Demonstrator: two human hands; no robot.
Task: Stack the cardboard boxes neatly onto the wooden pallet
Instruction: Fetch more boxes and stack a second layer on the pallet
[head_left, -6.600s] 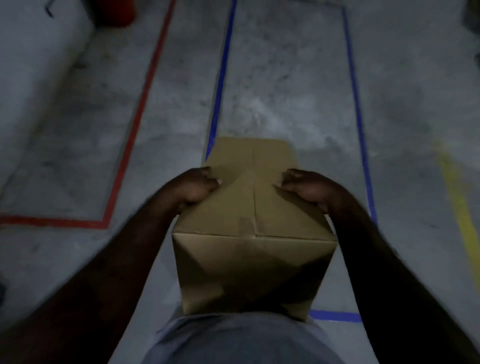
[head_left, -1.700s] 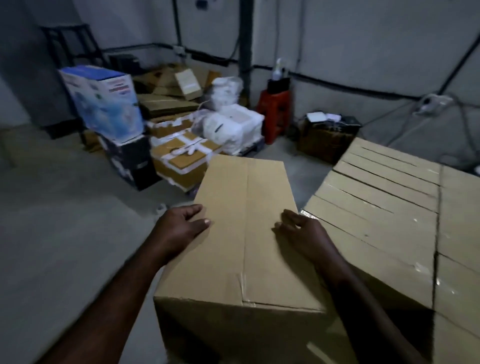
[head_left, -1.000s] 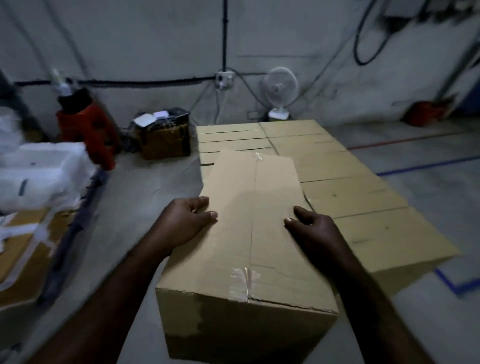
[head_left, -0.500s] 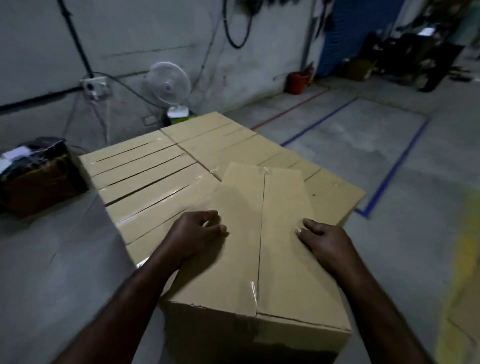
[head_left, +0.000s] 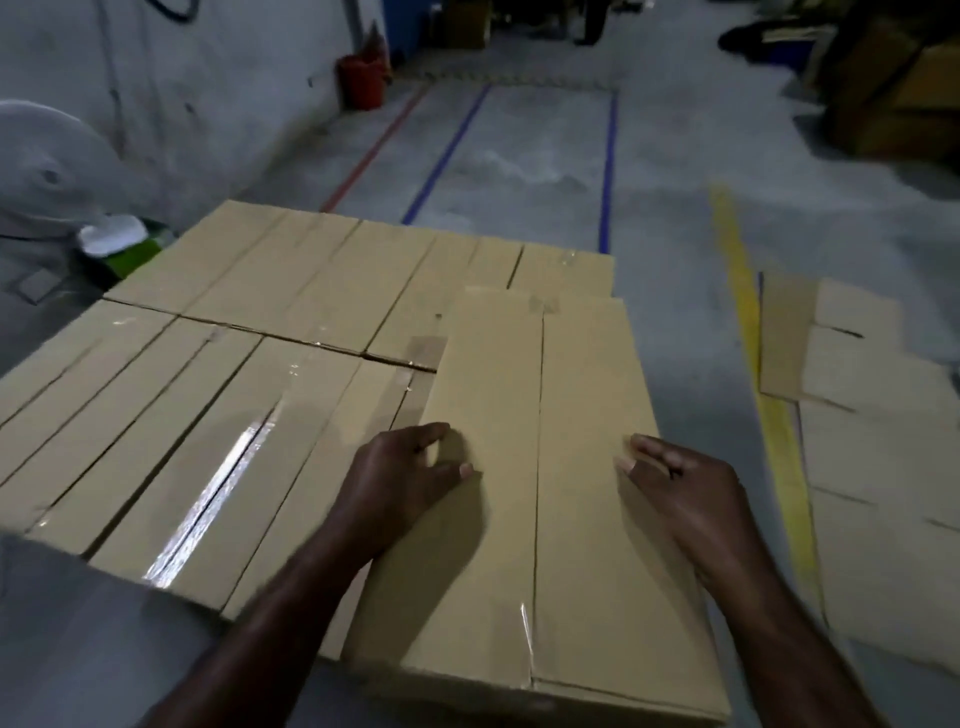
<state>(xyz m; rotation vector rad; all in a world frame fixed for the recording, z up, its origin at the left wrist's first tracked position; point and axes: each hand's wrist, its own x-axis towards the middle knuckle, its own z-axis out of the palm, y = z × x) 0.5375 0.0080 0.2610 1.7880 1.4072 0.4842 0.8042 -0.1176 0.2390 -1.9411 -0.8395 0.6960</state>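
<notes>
At the far left I see a white fan (head_left: 47, 176) by the wall. Next to it lies a flat layer of taped boxes (head_left: 208, 415), packed side by side in two rows. A red line (head_left: 374, 150) and blue lines (head_left: 447, 150) run away across the floor (head_left: 530, 171) beyond them, towards a red bucket (head_left: 361, 80) at the wall.

The left hand (head_left: 405, 478) grips the left top edge of the box (head_left: 540, 519), with its fingers bent and its thumb lying on the top. The box sits at the near right corner of the layer, with its left side overlapping the layer's edge. I cannot tell whether it is resting there or being held just above. A taped seam runs down the middle of its top. The right hand (head_left: 680, 493) grips the right top edge, its fingers curled onto the top.

Further right a yellow line (head_left: 748, 322) crosses the floor, and flattened cardboard (head_left: 857, 395) lies just past it.
</notes>
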